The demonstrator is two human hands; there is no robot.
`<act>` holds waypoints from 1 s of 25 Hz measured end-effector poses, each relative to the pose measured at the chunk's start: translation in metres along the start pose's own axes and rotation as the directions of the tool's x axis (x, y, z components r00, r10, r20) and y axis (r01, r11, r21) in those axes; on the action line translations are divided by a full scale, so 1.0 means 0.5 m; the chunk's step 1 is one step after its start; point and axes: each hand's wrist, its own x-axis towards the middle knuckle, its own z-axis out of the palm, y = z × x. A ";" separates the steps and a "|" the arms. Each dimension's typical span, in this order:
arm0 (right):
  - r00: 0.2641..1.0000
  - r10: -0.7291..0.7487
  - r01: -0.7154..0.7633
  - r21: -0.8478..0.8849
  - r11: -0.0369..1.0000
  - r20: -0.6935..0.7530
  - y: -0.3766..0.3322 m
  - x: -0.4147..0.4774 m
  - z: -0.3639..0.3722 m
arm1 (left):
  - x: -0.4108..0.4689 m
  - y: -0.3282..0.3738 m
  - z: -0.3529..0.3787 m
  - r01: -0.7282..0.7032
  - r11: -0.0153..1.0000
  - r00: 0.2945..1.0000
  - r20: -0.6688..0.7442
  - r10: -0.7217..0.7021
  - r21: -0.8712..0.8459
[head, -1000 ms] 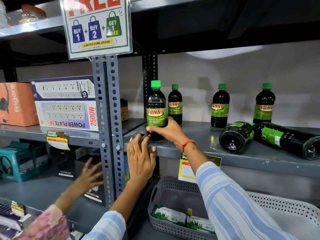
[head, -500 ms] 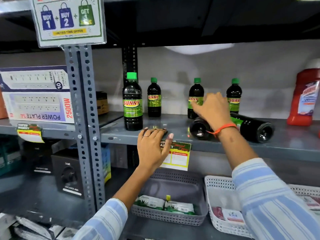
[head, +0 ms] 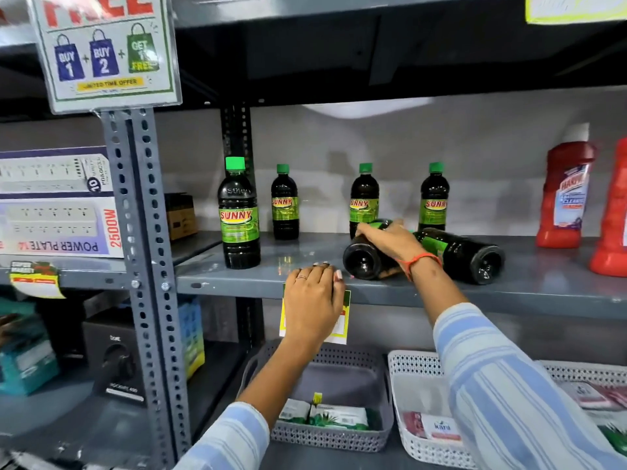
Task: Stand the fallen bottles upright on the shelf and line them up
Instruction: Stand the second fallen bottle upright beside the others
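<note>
Dark bottles with green caps and Sunny labels stand on the grey shelf [head: 237,279]. One upright bottle [head: 239,215] is near the front left; three more [head: 285,203], [head: 363,195], [head: 434,196] stand along the back. Two bottles lie on their sides with their bases toward me: the left fallen bottle [head: 361,262] and the right fallen bottle [head: 471,254]. My right hand [head: 390,240] wraps over the left fallen bottle. My left hand [head: 314,300] rests flat on the shelf's front edge, holding nothing.
Red cleaner bottles [head: 565,195] stand at the shelf's right end. A perforated steel post [head: 142,232] and boxed power strips [head: 57,205] are on the left. Below, a grey basket [head: 385,395] and a white basket [head: 400,401] hold packets. A promotion sign [head: 101,52] hangs above.
My right hand left the upright front bottle, moved right and came down on the left fallen bottle. My left hand slid right along the shelf edge. The view shifted right.
</note>
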 end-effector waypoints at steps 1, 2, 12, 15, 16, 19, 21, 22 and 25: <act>0.993 -0.088 0.084 -0.060 0.995 -0.076 0.009 0.000 0.006 | -0.001 0.000 0.002 0.002 1.000 1.000 -0.018 -0.002 0.004; 0.966 -0.197 0.177 -0.124 0.976 -0.167 0.021 0.002 0.012 | -0.002 0.000 0.002 0.002 1.000 0.999 -0.032 -0.002 0.006; 0.851 -0.501 0.434 -0.323 0.841 -0.161 0.053 0.028 0.018 | -0.006 0.004 0.010 0.006 1.000 0.995 -0.096 -0.008 -0.015; 0.882 -0.432 0.340 -0.383 0.859 -0.186 0.061 0.038 0.024 | -0.004 0.004 0.014 0.015 1.000 0.993 -0.113 -0.017 -0.022; 0.885 -0.425 0.328 -0.390 0.860 -0.193 0.062 0.040 0.025 | -0.004 0.005 0.015 0.015 1.000 0.993 -0.118 -0.018 -0.021; 0.905 -0.393 0.323 -0.334 0.885 -0.165 0.061 0.045 0.024 | -0.006 0.003 0.016 0.016 1.000 0.993 -0.116 -0.018 -0.018; 0.926 -0.354 0.315 -0.248 0.916 -0.131 0.060 0.047 0.022 | -0.006 0.003 0.017 0.021 1.000 0.994 -0.108 -0.022 -0.018; 0.933 -0.339 0.312 -0.202 0.929 -0.119 0.058 0.045 0.022 | -0.006 0.003 0.018 0.024 1.000 0.994 -0.102 -0.026 -0.019; 0.944 -0.313 0.294 -0.156 0.943 -0.110 0.058 0.046 0.023 | -0.005 0.003 0.018 0.028 0.999 0.995 -0.092 -0.029 -0.019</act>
